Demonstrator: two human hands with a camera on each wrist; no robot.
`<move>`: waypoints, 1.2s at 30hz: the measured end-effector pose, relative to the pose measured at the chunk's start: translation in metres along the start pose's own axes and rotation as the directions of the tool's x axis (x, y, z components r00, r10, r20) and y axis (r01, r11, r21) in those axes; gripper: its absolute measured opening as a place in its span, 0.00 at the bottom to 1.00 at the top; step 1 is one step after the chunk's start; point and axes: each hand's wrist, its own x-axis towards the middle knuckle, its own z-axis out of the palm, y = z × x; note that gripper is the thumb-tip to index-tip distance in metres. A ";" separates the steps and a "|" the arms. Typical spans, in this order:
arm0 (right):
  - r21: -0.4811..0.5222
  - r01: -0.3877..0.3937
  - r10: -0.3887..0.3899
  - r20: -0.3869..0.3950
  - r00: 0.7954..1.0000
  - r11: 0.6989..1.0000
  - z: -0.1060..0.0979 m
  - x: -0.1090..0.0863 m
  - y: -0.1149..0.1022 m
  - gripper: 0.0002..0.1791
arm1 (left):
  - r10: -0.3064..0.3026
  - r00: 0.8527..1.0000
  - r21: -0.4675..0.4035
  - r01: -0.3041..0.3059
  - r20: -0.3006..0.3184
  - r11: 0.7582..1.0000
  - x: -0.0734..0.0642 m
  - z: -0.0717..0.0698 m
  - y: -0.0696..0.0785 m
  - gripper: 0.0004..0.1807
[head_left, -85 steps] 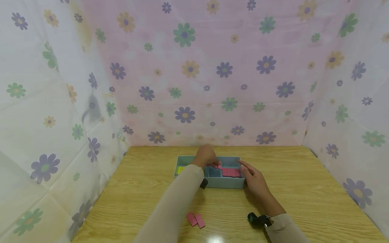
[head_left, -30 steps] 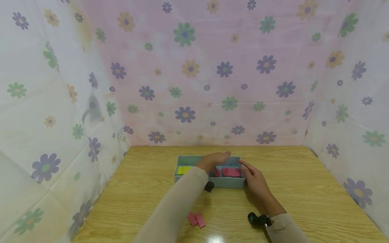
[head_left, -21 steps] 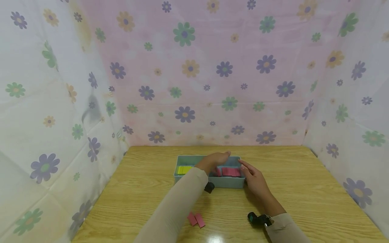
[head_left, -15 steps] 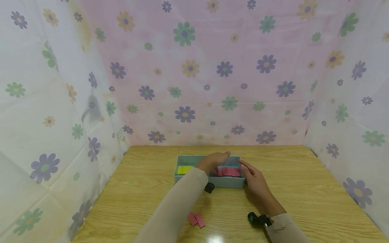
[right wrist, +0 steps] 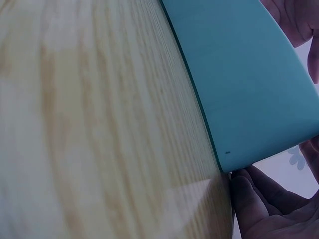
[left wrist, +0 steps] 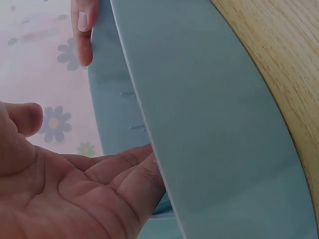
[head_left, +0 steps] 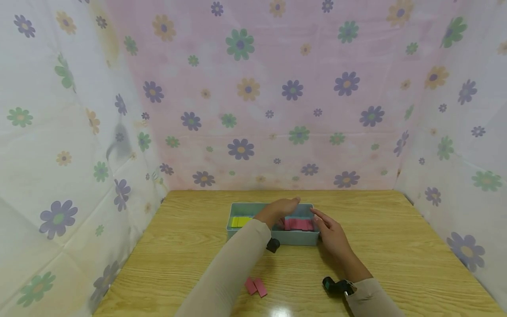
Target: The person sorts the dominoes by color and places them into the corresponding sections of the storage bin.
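Observation:
My left hand reaches down into a blue-green divided box. In the left wrist view its thumb stands raised, and its fingers extend behind the near wall, their tips hidden. Beside those fingers lies a row of flat pink pieces in the right-hand compartment; whether they touch is hidden. My right hand touches the box's right end, index fingertip near the rim. In the right wrist view, other right-hand fingertips rest against the box's lower corner.
Flat yellow pieces lie in the box's left part. Two loose pink pieces lie on the wooden table in front. Flower-print cloth surrounds the table at the back and sides.
My left hand, earlier pinching a pink piece above the box, has lowered it and turned thumb-up. That piece has slid right against the pink row. My right hand stays put.

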 end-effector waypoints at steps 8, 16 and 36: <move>-0.004 0.011 -0.011 0.010 1.000 1.000 -0.002 0.000 0.002 0.29 | 0.013 1.000 0.020 -0.013 -0.020 1.000 -0.002 0.000 0.002 0.41; -0.011 0.015 -0.015 -0.002 1.000 1.000 -0.002 0.001 0.005 0.27 | 0.044 0.997 -0.040 -0.047 -0.056 0.998 -0.014 -0.005 0.000 0.41; -0.039 -0.005 0.005 -0.007 1.000 0.999 -0.001 0.001 0.001 0.29 | 0.376 0.927 -0.083 -0.374 0.013 0.924 -0.077 -0.044 -0.072 0.22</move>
